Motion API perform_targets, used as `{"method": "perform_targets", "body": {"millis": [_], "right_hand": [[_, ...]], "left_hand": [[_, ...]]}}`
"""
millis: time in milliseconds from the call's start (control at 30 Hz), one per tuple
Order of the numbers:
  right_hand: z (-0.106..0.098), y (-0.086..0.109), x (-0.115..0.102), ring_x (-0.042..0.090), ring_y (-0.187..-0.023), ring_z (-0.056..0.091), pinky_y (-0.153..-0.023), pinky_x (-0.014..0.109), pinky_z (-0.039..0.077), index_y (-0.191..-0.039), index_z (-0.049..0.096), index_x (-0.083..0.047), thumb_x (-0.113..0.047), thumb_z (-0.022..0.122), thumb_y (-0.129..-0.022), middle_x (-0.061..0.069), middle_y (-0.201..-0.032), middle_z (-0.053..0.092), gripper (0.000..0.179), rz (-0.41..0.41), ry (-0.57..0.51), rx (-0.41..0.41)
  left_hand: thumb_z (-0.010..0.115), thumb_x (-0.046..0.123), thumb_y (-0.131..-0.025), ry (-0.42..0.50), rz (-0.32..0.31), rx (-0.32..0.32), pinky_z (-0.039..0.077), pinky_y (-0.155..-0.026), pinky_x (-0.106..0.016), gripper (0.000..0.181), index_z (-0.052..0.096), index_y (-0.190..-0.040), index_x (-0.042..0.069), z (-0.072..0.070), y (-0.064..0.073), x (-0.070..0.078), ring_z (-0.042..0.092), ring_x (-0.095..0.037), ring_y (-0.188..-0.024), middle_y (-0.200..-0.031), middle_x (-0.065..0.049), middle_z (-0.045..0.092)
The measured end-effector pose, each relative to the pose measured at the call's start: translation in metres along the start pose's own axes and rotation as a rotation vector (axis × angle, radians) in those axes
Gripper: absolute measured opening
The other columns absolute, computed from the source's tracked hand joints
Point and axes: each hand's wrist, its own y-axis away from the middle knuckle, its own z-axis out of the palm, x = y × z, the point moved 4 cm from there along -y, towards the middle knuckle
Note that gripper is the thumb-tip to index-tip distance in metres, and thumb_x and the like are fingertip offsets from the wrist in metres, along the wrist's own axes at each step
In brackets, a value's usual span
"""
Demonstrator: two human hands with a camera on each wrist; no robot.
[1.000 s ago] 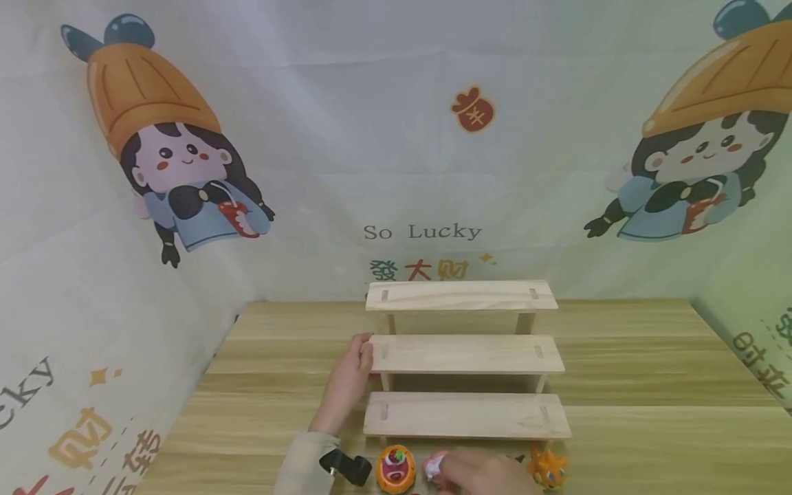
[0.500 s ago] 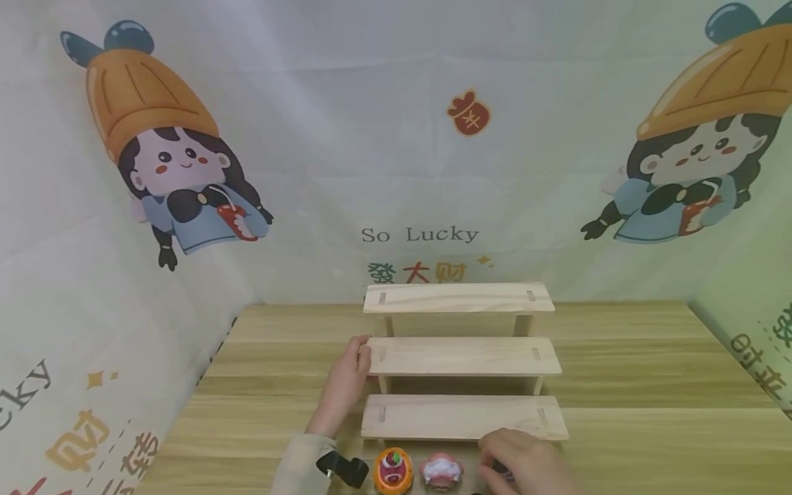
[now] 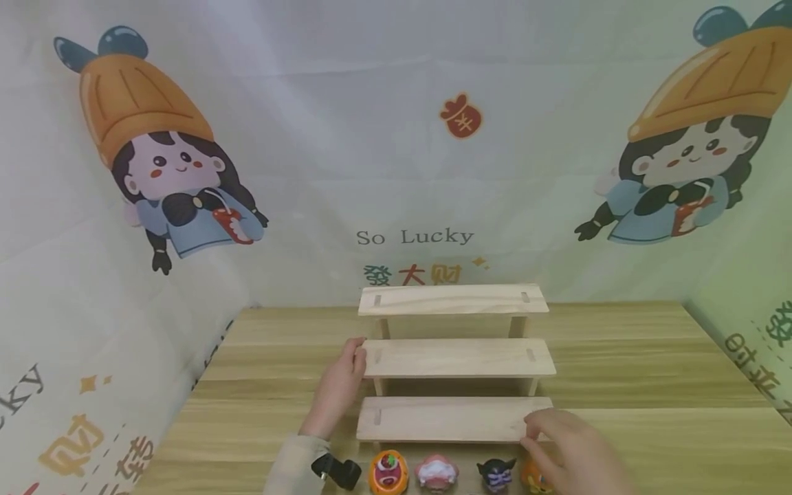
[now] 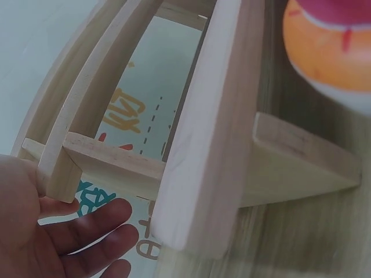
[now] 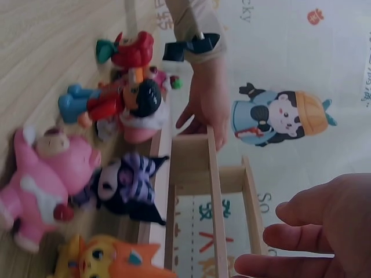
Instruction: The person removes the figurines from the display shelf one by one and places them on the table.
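Note:
A three-tier wooden shelf (image 3: 454, 357) stands on the wooden table (image 3: 650, 385). My left hand (image 3: 339, 385) rests against the left end of the middle tier, fingers fairly straight (image 4: 87, 229) beside the shelf's planks (image 4: 203, 145). Along the near edge stand a round orange toy (image 3: 388, 473), a pink toy (image 3: 436, 473), a dark purple figure (image 3: 496, 474) and an orange figure (image 3: 531, 477). My right hand (image 3: 569, 450) hovers over the orange figure by the bottom tier's right end, fingers relaxed (image 5: 316, 231), holding nothing.
The right wrist view shows more figures on the table: a pink one (image 5: 40, 174), a purple-black one (image 5: 124, 185), an orange one (image 5: 110, 260) and a red-and-blue one (image 5: 110, 98). A printed cloth backdrop (image 3: 408, 172) encloses the table at the back and sides.
My right hand has slid rightwards along the row, from the pink toy to the orange figure, uncovering the dark purple figure. The left hand has stayed at the shelf.

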Motion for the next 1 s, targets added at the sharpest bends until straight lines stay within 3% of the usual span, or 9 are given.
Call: {"method": "perform_targets", "body": {"millis": [100, 200, 333, 400, 467, 567, 600, 733, 1000], "right_hand": [[-0.004, -0.001, 0.008, 0.018, -0.089, 0.066, -0.076, 0.037, 0.054, -0.079, 0.059, -0.027, -0.016, 0.079, -0.075, -0.006, -0.093, 0.069, 0.023, 0.079, 0.019, -0.052], [-0.007, -0.002, 0.014, 0.023, -0.092, 0.067, -0.081, 0.043, 0.053, -0.083, 0.063, -0.024, -0.018, 0.077, -0.078, -0.001, -0.096, 0.071, 0.016, 0.112, 0.013, -0.068], [-0.011, -0.007, 0.021, 0.028, -0.095, 0.067, -0.083, 0.047, 0.051, -0.095, 0.069, -0.016, -0.018, 0.076, -0.08, 0.006, -0.101, 0.071, 0.017, 0.114, 0.018, -0.046], [-0.013, -0.009, 0.025, 0.032, -0.097, 0.066, -0.084, 0.049, 0.051, -0.102, 0.07, -0.012, -0.018, 0.076, -0.08, 0.009, -0.105, 0.07, 0.024, 0.107, 0.02, -0.021], [-0.014, -0.011, 0.028, 0.033, -0.1, 0.065, -0.084, 0.051, 0.05, -0.108, 0.069, -0.01, -0.018, 0.076, -0.08, 0.011, -0.109, 0.069, 0.03, 0.11, 0.014, -0.009], [-0.017, -0.014, 0.033, 0.038, -0.103, 0.063, -0.086, 0.055, 0.048, -0.115, 0.066, -0.008, -0.018, 0.076, -0.079, 0.015, -0.113, 0.068, 0.039, 0.089, 0.019, 0.021], [-0.017, -0.015, 0.035, 0.039, -0.104, 0.062, -0.087, 0.057, 0.047, -0.117, 0.065, -0.008, -0.018, 0.076, -0.078, 0.016, -0.115, 0.067, 0.042, 0.087, 0.022, 0.023], [-0.019, -0.017, 0.041, 0.048, -0.112, 0.054, -0.091, 0.063, 0.041, -0.123, 0.061, -0.005, -0.022, 0.075, -0.08, 0.021, -0.122, 0.062, 0.049, 0.101, 0.032, 0.004], [-0.024, -0.022, 0.053, 0.05, -0.117, 0.048, -0.091, 0.067, 0.037, -0.129, 0.056, -0.004, -0.024, 0.075, -0.078, 0.024, -0.127, 0.058, 0.058, 0.061, 0.036, 0.049]], "left_hand": [[0.038, 0.025, -0.102, -0.028, 0.026, 0.012, 0.033, -0.045, -0.028, 0.04, 0.047, -0.136, 0.006, -0.002, 0.0, -0.001, 0.038, -0.013, -0.048, -0.06, -0.003, 0.048], [0.04, 0.024, -0.102, -0.048, 0.051, 0.027, 0.031, -0.044, -0.027, 0.039, 0.049, -0.135, 0.006, -0.004, 0.0, -0.002, 0.033, -0.011, -0.046, -0.056, 0.002, 0.037], [0.04, 0.024, -0.102, -0.067, 0.059, 0.036, 0.035, -0.048, -0.029, 0.038, 0.051, -0.135, 0.008, -0.007, 0.0, -0.004, 0.035, -0.013, -0.048, -0.058, -0.002, 0.039], [0.04, 0.023, -0.102, -0.078, 0.07, 0.042, 0.044, -0.056, -0.034, 0.039, 0.051, -0.136, 0.007, -0.009, 0.0, -0.005, 0.048, -0.018, -0.054, -0.07, -0.01, 0.057], [0.039, 0.024, -0.102, -0.082, 0.074, 0.04, 0.051, -0.073, -0.04, 0.04, 0.05, -0.137, 0.008, -0.01, 0.0, -0.006, 0.063, -0.026, -0.075, -0.098, -0.018, 0.067], [0.039, 0.024, -0.103, -0.079, 0.095, 0.038, 0.045, -0.097, -0.048, 0.041, 0.048, -0.139, 0.007, -0.011, 0.0, -0.008, 0.059, -0.035, -0.115, -0.134, -0.018, 0.056], [0.039, 0.024, -0.103, -0.08, 0.105, 0.037, 0.041, -0.101, -0.049, 0.042, 0.048, -0.139, 0.006, -0.011, 0.001, -0.008, 0.053, -0.036, -0.123, -0.137, -0.017, 0.053], [0.04, 0.021, -0.103, -0.102, 0.157, 0.043, 0.037, -0.104, -0.051, 0.042, 0.046, -0.14, 0.003, -0.012, 0.002, -0.009, 0.048, -0.039, -0.127, -0.139, -0.02, 0.05], [0.043, 0.029, -0.101, -0.243, 0.221, 0.052, 0.024, -0.108, -0.061, 0.047, 0.045, -0.14, 0.002, -0.018, 0.009, -0.008, 0.026, -0.049, -0.137, -0.147, -0.024, 0.038]]}}
